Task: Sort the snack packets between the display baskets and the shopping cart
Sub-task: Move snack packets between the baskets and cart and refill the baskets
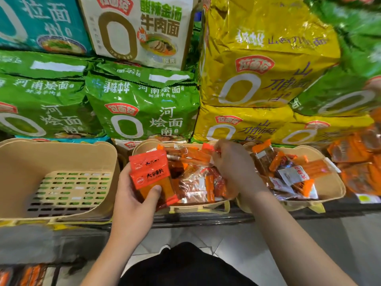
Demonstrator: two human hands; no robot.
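Two red packets (148,172) gripped in left hand (135,200), thumb across the front. Right hand (233,164) curled, pinching an orange packet (208,148) over middle basket (198,209).

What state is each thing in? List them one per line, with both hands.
Left hand: grips a stack of red-orange snack packets, thumb on front.
Right hand: fingers curled, pinching an orange packet in the middle basket.
Left beige plastic basket: holds no packets, slotted floor bare.
Middle beige basket: heaped with packets.
Right beige basket: partly filled.
Large noodle bags: stacked behind, sealed.
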